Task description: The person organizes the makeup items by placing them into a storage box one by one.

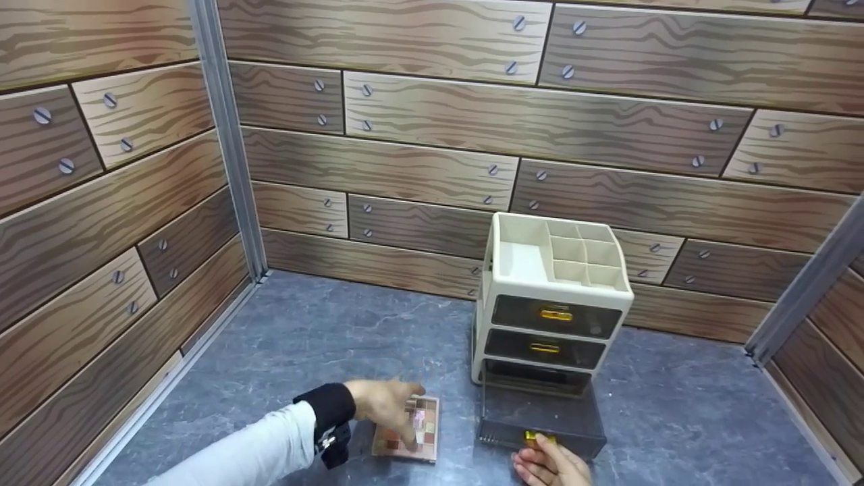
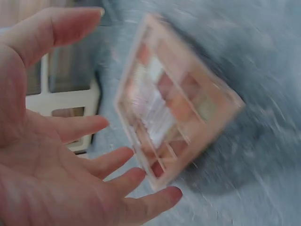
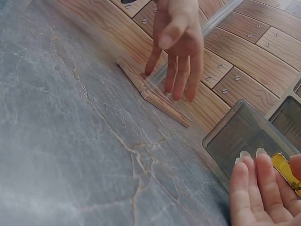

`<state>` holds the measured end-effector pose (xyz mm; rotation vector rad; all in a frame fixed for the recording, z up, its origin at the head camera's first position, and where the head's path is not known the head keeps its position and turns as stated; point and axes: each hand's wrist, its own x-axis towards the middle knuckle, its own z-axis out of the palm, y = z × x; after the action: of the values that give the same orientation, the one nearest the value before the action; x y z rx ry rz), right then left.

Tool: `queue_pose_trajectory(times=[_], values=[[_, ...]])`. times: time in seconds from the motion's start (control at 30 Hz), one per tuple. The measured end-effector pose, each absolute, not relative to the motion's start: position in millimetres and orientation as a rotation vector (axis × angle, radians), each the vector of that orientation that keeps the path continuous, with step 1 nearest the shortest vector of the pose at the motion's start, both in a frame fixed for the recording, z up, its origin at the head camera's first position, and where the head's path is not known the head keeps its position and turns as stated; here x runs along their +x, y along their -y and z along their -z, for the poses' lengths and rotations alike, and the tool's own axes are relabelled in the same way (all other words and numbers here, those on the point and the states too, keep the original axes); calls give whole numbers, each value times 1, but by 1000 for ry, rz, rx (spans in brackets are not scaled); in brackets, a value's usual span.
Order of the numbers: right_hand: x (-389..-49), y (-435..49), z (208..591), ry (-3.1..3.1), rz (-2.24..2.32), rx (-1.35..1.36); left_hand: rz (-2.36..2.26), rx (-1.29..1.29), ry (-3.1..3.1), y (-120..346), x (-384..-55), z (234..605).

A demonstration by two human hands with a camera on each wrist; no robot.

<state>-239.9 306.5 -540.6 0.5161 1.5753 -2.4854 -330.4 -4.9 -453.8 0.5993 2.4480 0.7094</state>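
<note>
An eyeshadow palette (image 1: 428, 439) with pans in pinks, browns and oranges lies on the grey marbled surface. Above it, my left hand (image 1: 383, 402) spreads its fingers; in the left wrist view the fingertips come right at the edge of the palette (image 2: 181, 106), which is blurred there. My right hand (image 1: 555, 466) pinches the yellow handle (image 1: 530, 437) of a dark see-through drawer (image 1: 540, 408) between thumb and fingers. That drawer, the lowest one, is pulled far out of a cream storage box (image 1: 480, 337). In the right wrist view the thumb sits on the handle (image 3: 283, 168).
Two more dark drawers with yellow handles (image 1: 556, 314) are closed above the pulled-out one. The box's top has several open compartments (image 1: 520, 260). Wood-patterned walls (image 1: 405, 155) with metal corner strips (image 1: 233, 135) enclose the surface at the back and both sides.
</note>
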Motion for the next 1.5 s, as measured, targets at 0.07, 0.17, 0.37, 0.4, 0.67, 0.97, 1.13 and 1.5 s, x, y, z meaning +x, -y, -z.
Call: queue_pose_trajectory(times=[0.07, 0.17, 0.37, 0.4, 0.67, 0.97, 1.13, 1.5], values=[[-240, -305, 540, -1564, 2490, 509, -532, 628, -2555, 5, -327, 458], [-240, -304, 540, -1549, 2495, 505, -302, 702, -2654, 6, -323, 464], [-240, -306, 538, -1495, 2502, 499, -296, 817, -2658, 13, -317, 474], [-240, -307, 537, -1484, 2504, 498, -316, 837, -2659, 14, -317, 476], [-240, -309, 535, -1482, 2501, 452, -354, 1040, -2754, 23, -317, 489], [-240, -309, 540, -1491, 2513, 460, -294, 1102, -2883, 24, -316, 497], [-239, -309, 541, -1496, 2515, 459, -415, 1078, -2914, 24, -314, 496], [-238, -310, 543, -1478, 2527, 474, -683, 1009, -2882, 21, -318, 486]])
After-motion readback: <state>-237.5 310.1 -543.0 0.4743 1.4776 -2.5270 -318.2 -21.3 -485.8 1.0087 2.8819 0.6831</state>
